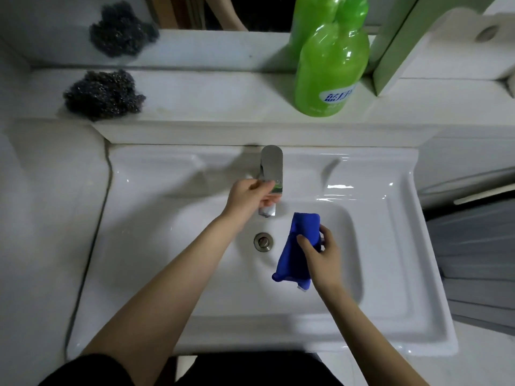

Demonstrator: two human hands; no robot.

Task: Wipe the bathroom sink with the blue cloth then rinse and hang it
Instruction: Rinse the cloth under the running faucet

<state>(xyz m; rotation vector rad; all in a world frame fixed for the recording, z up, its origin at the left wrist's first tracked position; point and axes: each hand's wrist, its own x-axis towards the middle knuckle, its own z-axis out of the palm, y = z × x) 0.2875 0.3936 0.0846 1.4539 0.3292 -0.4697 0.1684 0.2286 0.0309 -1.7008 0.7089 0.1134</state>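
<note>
On the ledge behind the sink, a scourer lies left, a bottle right.

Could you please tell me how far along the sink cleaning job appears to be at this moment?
Wiping cannot be confirmed as finished. In hand: the left hand grips the faucet while the right hand holds the blue cloth over the sink, near the spout; no water visible. Left: rinsing and hanging.

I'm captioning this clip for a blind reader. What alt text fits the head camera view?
Over a white bathroom sink, a person's left hand grips the chrome faucet while the right hand holds a blue cloth above the basin beside the drain. A green bottle and a steel wool scrubber sit on the ledge behind.
</note>
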